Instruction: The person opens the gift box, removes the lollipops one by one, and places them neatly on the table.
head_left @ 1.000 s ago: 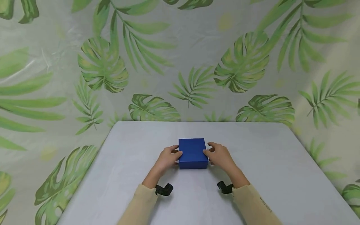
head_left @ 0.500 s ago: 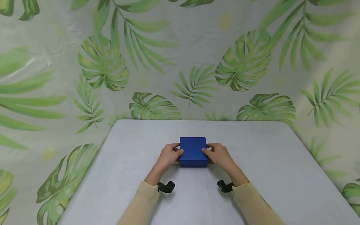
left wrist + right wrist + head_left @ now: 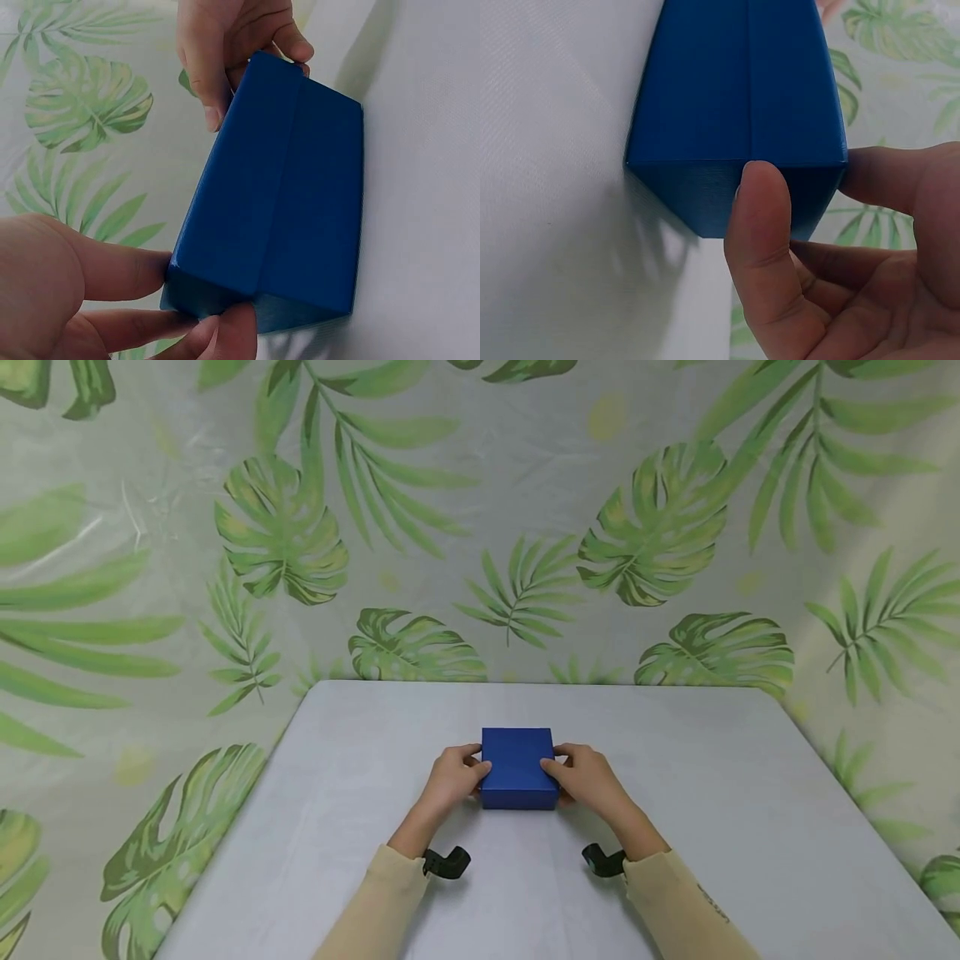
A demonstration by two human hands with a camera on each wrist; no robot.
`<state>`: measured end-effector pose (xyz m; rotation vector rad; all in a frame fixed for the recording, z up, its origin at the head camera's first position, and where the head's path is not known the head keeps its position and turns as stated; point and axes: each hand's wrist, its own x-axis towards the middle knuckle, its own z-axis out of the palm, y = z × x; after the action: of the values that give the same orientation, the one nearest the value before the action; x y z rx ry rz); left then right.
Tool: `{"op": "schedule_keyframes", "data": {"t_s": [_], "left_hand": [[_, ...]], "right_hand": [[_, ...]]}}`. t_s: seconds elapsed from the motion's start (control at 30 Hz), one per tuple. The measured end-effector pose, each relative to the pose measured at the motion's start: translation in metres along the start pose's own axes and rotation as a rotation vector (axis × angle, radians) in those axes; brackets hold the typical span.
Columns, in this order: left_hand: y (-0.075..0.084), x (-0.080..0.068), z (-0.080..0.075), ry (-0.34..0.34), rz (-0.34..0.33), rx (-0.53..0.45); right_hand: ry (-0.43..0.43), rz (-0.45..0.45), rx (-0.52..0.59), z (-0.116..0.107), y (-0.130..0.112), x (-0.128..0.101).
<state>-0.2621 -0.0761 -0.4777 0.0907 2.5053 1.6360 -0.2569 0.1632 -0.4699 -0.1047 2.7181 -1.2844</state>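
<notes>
Blue box [image 3: 519,767], at frame centre on the table [image 3: 750,827], is pinched between left hand [image 3: 452,778] and right hand [image 3: 588,778].

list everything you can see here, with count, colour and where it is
box: 1, dark blue, lidded, middle of the table, between the two hands
table: 1, pale grey top, fills the lower half of the head view
backdrop: 1, cream with green palm leaves, behind and beside the table
wrist cameras: 2, black, under each wrist
sleeves: 2, beige, on both forearms
left hand: grip on the box's left side
right hand: grip on the box's right side
</notes>
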Motion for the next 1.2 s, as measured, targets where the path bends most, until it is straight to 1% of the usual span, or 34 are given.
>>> {"op": "schedule_keyframes", "data": {"t_s": [0.43, 0.57, 0.8, 0.9, 1.2], "left_hand": [[0.007, -0.004, 0.0, 0.027, 0.019, -0.004], [0.01, -0.005, -0.001, 0.04, 0.014, -0.026], [0.016, -0.008, -0.003, 0.074, 0.027, -0.072], [0.019, -0.009, -0.005, 0.087, 0.019, -0.079], [0.026, -0.012, -0.01, 0.084, 0.028, -0.093]], "right_hand": [[0.005, -0.029, -0.009, -0.005, -0.003, -0.002], [0.019, -0.039, -0.017, -0.006, -0.006, -0.003], [0.039, -0.046, -0.02, -0.009, -0.012, -0.007], [0.047, -0.052, -0.029, -0.01, -0.014, -0.008], [0.049, -0.078, -0.014, -0.014, -0.019, -0.011]]}}
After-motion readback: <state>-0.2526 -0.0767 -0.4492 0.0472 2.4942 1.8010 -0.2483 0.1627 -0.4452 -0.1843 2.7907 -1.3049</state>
